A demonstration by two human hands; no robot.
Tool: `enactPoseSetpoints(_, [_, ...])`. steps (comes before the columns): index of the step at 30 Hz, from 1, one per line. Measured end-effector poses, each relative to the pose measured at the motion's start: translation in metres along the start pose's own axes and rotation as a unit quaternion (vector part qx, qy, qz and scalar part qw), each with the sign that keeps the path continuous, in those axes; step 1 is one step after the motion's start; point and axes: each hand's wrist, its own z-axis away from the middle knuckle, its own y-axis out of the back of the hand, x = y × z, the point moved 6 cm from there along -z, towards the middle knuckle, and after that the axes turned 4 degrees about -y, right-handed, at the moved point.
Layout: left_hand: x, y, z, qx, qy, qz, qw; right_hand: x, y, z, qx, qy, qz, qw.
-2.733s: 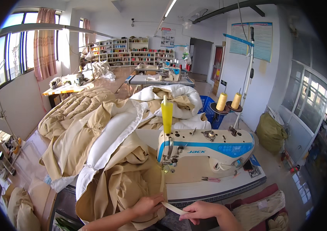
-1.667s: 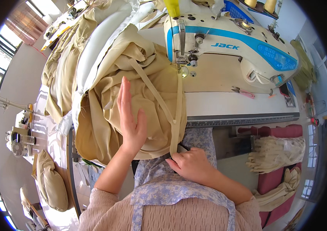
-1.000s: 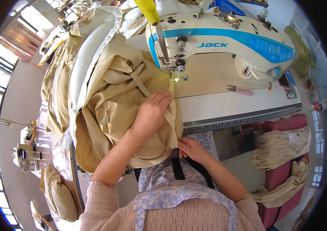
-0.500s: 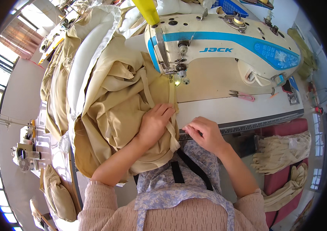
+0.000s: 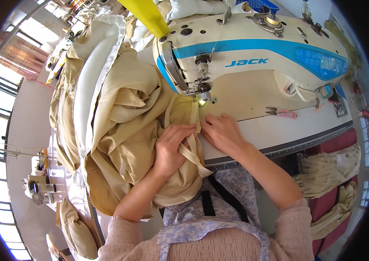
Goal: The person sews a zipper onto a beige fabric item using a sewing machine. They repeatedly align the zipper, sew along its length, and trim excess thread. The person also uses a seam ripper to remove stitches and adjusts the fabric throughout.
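I see my left hand (image 5: 169, 150) lying palm-down on the bunched beige woven fabric (image 5: 128, 143), its fingers (image 5: 180, 132) held close together and curled over a beige zipper tape with pale teeth (image 5: 189, 152); the tape runs from under those fingertips down past the front edge of the white tabletop (image 5: 280, 126). My right hand (image 5: 221, 132) rests just right of the tape, fingers (image 5: 208, 126) pressed together and flat on the fabric edge; I cannot tell whether they pinch it. Both sets of fingertips sit just in front of the presser foot (image 5: 202, 96) of the white and blue industrial sewing machine (image 5: 254, 56), almost touching each other across the tape. The fabric heaps to the left of my left fingers and hangs over the tabletop edge. Well to the right of my right fingers, pink-handled thread snips (image 5: 282, 113) lie on the tabletop.
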Motion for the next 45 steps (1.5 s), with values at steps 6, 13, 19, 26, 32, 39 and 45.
enactPoseSetpoints(6, [-0.006, -0.009, 0.011, -0.065, -0.006, 0.006, 0.998, -0.002, 0.009, -0.009, 0.01, -0.036, 0.008, 0.999])
enactPoseSetpoints(13, [-0.011, 0.009, -0.003, -0.014, 0.046, 0.042, 0.998, -0.019, 0.018, 0.014, 0.043, 0.113, -0.075, 0.99])
enactPoseSetpoints(19, [-0.014, 0.0, -0.021, -0.073, -0.025, -0.001, 0.997, -0.019, 0.019, 0.017, 0.024, 0.137, -0.094, 0.986])
enactPoseSetpoints(26, [-0.021, -0.016, -0.017, -0.14, -0.077, -0.091, 0.983, -0.016, 0.016, 0.016, 0.0, 0.142, -0.094, 0.985])
enactPoseSetpoints(32, [-0.017, -0.009, -0.029, -0.147, -0.116, -0.117, 0.975, -0.015, 0.019, 0.015, 0.031, 0.124, -0.131, 0.983])
enactPoseSetpoints(39, [-0.017, -0.018, -0.038, -0.083, -0.126, -0.138, 0.979, -0.015, 0.02, 0.014, -0.001, 0.13, -0.139, 0.982])
enactPoseSetpoints(45, [-0.015, -0.024, -0.034, -0.073, -0.168, -0.162, 0.97, -0.016, 0.02, 0.015, -0.019, 0.128, -0.146, 0.981])
